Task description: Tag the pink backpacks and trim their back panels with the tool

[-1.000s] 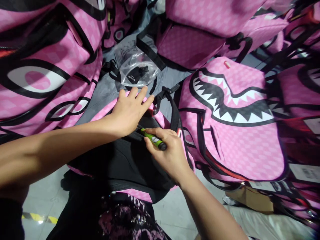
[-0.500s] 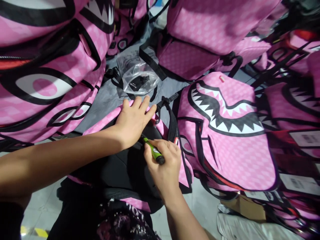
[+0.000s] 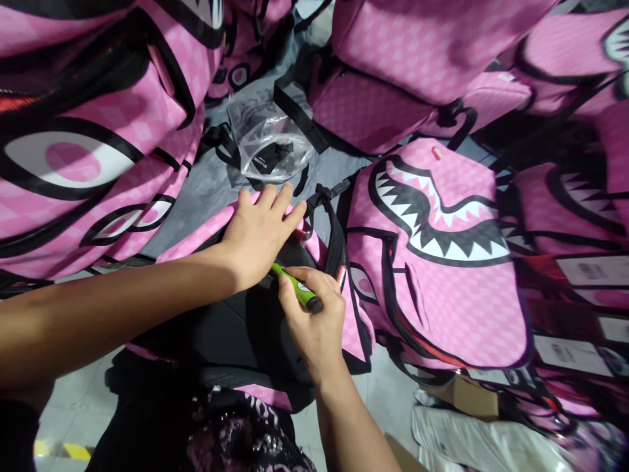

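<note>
A pink bag with a black back panel [image 3: 221,331] lies in front of me. My left hand [image 3: 258,233] rests spread on its upper part, fingers apart over the pink edge. My right hand [image 3: 317,318] is closed around a green pen-like tool [image 3: 299,290] with a black end. The tool's tip points up and left to the black panel beside my left palm; the very tip is hidden there. Black straps [image 3: 337,236] lie to the right of my left hand.
A clear plastic bag [image 3: 270,144] with a black tag inside lies beyond my hands. A pink backpack with a toothed mouth [image 3: 462,295] leans at the right, and large pink bags with eye prints [image 3: 78,160] stand at the left. More pink bags [image 3: 432,46] sit at the back.
The whole view has shifted slightly. The green tool lies a little flatter and my right hand has moved slightly left with it. My left hand keeps its place on the bag.
</note>
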`<state>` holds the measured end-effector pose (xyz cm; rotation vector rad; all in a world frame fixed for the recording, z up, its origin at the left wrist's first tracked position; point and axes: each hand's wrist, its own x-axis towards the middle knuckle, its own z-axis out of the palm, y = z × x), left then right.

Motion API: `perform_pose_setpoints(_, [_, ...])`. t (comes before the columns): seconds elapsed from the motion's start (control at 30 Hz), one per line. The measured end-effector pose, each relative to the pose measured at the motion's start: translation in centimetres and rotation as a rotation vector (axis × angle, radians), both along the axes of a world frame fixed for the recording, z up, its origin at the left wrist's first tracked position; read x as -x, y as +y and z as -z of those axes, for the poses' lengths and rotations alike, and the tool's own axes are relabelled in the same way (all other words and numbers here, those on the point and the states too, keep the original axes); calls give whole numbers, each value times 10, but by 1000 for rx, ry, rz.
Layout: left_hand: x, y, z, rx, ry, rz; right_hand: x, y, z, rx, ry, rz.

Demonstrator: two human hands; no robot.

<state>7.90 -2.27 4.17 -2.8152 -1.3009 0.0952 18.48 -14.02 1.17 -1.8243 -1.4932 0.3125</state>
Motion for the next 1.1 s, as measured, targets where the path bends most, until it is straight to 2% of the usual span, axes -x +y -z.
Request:
perform_pose_setpoints(0.3, [-1, -1, 0, -18, 10, 1, -3, 0, 0, 13, 10, 18])
perform_pose_setpoints(0.4, [-1, 0, 0, -15, 10, -4, -2, 1, 0, 16, 80, -23])
perform_pose_setpoints(0.63, [-2, 0, -4, 31, 20, -9, -8, 0, -4, 68, 49, -58])
perform_pose_setpoints(0.73, [-2, 0, -4, 39, 23, -20, -10, -1, -3, 69, 30, -31])
perform_pose_setpoints(0.83, [-3, 0, -3, 33, 18, -25, -10, -1, 0, 59, 91, -77])
perform_pose_setpoints(1.1, [-4, 0, -5, 69, 31, -38, -17, -1, 0, 95, 171, -90])
